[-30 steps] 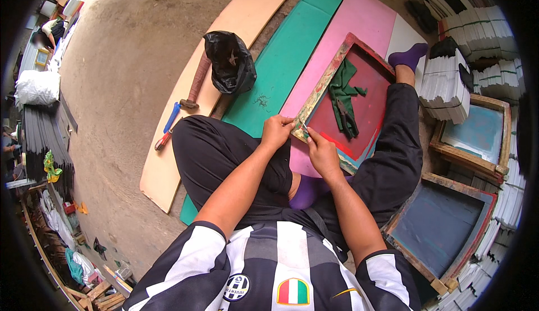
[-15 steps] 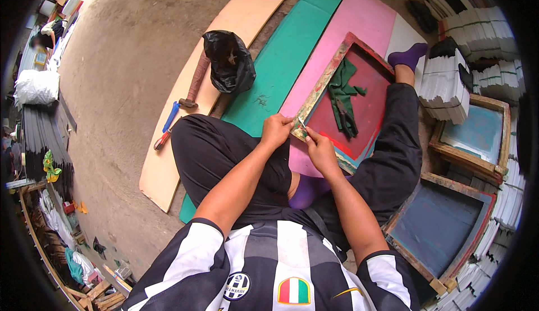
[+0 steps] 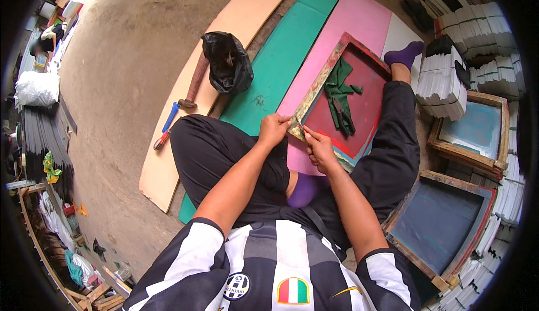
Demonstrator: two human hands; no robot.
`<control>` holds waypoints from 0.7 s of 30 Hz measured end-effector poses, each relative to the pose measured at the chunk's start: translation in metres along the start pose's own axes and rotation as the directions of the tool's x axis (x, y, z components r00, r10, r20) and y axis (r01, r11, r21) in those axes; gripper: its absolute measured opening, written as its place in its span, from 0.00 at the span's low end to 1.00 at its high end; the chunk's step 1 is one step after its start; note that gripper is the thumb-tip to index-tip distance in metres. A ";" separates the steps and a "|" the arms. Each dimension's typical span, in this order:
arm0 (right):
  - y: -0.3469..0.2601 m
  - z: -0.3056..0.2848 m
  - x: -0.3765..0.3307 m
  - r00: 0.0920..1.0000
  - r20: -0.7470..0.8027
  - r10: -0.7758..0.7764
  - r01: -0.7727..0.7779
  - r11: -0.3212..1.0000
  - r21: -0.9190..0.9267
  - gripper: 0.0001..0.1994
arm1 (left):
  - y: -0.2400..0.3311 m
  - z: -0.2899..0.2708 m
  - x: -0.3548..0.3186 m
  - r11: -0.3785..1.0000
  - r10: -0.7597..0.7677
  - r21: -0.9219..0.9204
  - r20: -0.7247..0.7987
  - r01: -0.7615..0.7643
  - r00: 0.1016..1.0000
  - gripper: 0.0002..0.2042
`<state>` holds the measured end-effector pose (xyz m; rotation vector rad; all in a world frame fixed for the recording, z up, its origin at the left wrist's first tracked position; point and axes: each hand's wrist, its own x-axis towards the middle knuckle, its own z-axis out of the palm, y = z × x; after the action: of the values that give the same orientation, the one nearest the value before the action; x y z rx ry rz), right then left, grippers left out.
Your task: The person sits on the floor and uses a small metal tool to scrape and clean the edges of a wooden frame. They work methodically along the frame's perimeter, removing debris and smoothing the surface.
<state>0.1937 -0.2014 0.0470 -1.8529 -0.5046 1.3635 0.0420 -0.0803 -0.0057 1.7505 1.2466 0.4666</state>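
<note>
Bare concrete floor [image 3: 129,58] carries tan [image 3: 224,47], green [image 3: 286,58] and pink boards [image 3: 359,24], a hammer [image 3: 193,83].

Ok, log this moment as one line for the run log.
left hand: gripping near corner of red-mesh wooden screen frame | right hand: on frame's near edge | on mesh: green cloth strips | posture: seated on floor

The wooden frame [image 3: 323,81] looked worn and paint-stained, holding a matt red mesh screen [image 3: 368,95] with limp green cloth strips [image 3: 338,89] on it. Smooth matt foam sheets [image 3: 281,64] lay on the rough concrete floor [image 3: 129,58]. A crumpled black plastic bag [image 3: 227,61] shone glossy.
</note>
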 end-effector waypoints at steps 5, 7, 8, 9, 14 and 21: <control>0.047 0.001 0.024 0.708 -0.002 -0.706 0.617 0.620 -0.485 0.18 | 0.002 -0.002 0.004 1.000 -0.018 0.002 0.056 0.018 0.998 0.13; 0.046 0.002 0.032 0.798 -0.017 -0.602 0.595 0.793 -0.131 0.17 | -0.002 0.000 0.004 0.999 -0.017 -0.030 0.050 0.019 0.999 0.13; 0.044 -0.002 0.034 0.899 -0.009 -0.437 0.435 0.894 0.104 0.17 | -0.004 0.001 0.005 0.999 -0.016 -0.046 0.047 0.018 0.999 0.13; 0.013 -0.015 0.021 0.981 0.189 -0.042 -0.034 0.924 0.382 0.16 | -0.007 0.000 0.003 0.997 -0.046 -0.060 0.040 0.048 0.998 0.12; -0.020 -0.010 -0.003 0.992 0.105 0.070 -0.077 0.995 0.070 0.18 | -0.005 0.001 0.004 0.994 -0.036 -0.097 0.039 0.040 0.999 0.12; 0.003 -0.015 0.001 0.986 0.013 -0.167 0.168 0.982 -0.084 0.18 | 0.003 0.000 0.002 0.974 -0.112 -0.191 0.055 0.121 0.992 0.12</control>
<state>0.2078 -0.2075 0.0459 -1.8292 -0.7151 1.2522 0.0446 -0.0783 -0.0037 1.5076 1.2229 0.4628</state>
